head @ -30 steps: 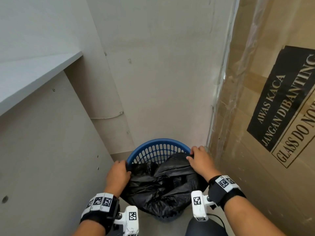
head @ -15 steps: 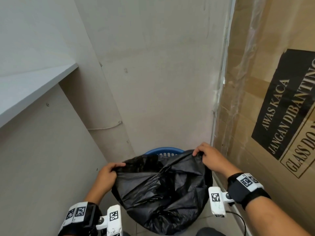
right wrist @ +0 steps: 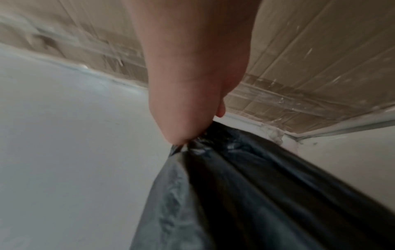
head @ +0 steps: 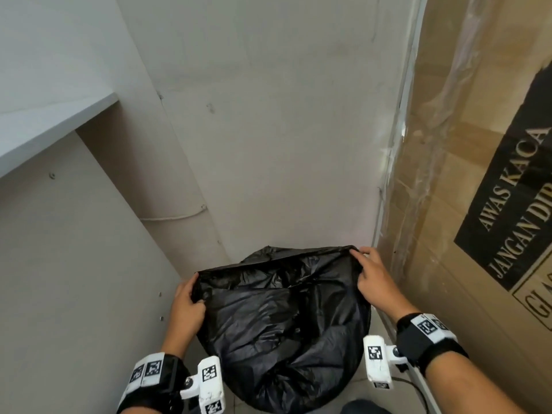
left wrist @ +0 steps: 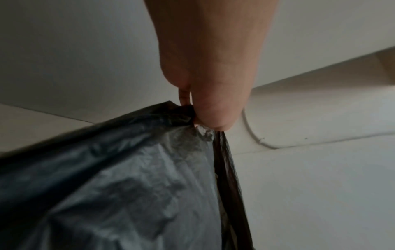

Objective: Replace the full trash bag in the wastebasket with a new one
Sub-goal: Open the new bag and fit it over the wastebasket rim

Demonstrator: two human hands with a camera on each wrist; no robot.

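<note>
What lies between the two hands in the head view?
Only the black trash bag: its top edge stretches from the left hand to the right hand, each pinching a corner. The head view shows it.

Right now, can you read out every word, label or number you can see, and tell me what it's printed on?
"AWAS KACA": black label on the cardboard box.
"JANGAN DI...": same label, cut off at the frame edge.
"GL...": boxed line below, cut off.
Wristband markers: square code patterns, no words.
Black trash bag: no print visible.

Pale tiled floor under the black trash bag.
</note>
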